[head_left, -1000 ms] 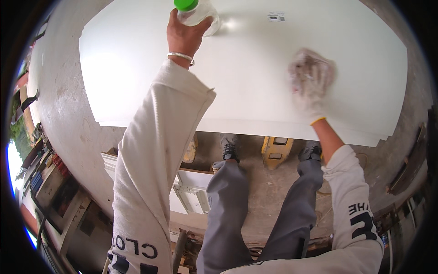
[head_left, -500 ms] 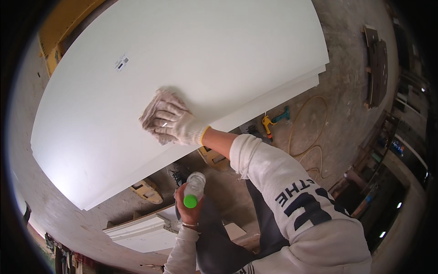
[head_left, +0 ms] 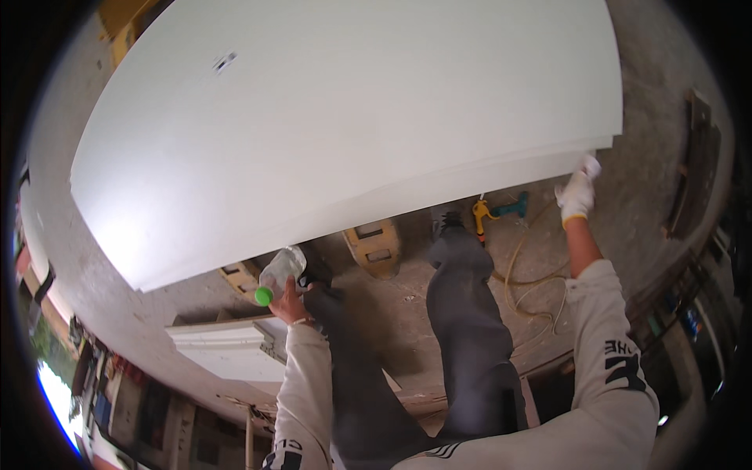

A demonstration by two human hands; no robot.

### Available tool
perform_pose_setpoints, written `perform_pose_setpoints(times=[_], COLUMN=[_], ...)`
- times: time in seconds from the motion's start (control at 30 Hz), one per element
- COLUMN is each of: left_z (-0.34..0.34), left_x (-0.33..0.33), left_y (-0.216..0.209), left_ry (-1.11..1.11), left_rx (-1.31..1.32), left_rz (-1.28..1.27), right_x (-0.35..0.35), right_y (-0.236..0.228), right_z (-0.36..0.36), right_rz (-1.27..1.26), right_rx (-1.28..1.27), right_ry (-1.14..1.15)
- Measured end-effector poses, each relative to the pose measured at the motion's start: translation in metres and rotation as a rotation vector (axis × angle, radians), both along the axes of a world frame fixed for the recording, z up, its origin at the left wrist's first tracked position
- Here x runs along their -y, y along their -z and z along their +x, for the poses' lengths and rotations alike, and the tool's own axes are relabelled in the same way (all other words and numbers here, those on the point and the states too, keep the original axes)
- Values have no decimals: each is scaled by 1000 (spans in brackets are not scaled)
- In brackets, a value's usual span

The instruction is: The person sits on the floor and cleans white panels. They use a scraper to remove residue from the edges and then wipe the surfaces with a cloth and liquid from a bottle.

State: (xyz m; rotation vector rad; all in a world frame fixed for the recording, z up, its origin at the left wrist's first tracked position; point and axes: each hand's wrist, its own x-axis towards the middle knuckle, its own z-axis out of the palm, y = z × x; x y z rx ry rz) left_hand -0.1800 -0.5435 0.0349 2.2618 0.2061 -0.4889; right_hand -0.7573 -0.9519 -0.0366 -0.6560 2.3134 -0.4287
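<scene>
My left hand (head_left: 291, 304), bare, is wrapped round a clear plastic bottle (head_left: 285, 266) with a green cap. The bottle is tilted, its cap toward me, just off the near edge of a large white panel (head_left: 352, 94). At the panel's near right corner is my right hand (head_left: 577, 196) in a white knit glove, closed on a bunched pale rag (head_left: 590, 165). Motion blurs the rag, and the glove hides part of it. A small label (head_left: 225, 63) sits on the far left of the panel.
Below the panel's near edge lie a yellow air blow gun (head_left: 482, 213), a teal tool (head_left: 513, 205) and a coiled hose (head_left: 513, 270). Yellow supports (head_left: 374, 247) stand under the panel. White boards (head_left: 223, 345) are stacked near left; dark boards (head_left: 693, 172) stand far right.
My right hand has left the panel's surface and swung right with the rag to the near right corner. My left hand has shifted left with the bottle. The view has also shifted.
</scene>
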Motion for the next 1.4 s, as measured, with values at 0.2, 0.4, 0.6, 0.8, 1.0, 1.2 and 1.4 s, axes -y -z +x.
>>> perform_pose_setpoints(times=[0.2, 0.4, 0.6, 0.8, 1.0, 1.2, 1.4], left_z=[24, 26, 7, -11, -47, -45, 126], left_x=[-44, -128, -143, -176, -174, -30, 95], left_y=[78, 137, 110, 94, 86, 21, 47], left_ry=[-196, -206, 122, 60, -250, -193, -552], left_rx=[-20, 60, 35, -108, -181, -962, -653], left_rz=[-145, -145, 100, 59, -32, -480, -522], right_x=[-37, -110, -221, -262, -275, -303, -309], right_y=[-72, -63, -56, -67, -74, -95, -111], right_z=[44, 153, 260, 313, 322, 329, 343], right_rz=[-282, -166, 79, 170, 243, 219, 209], right_rx=[289, 518, 623, 688, 687, 749, 787], right_ry=[65, 179, 252, 42, -18, 47, 89])
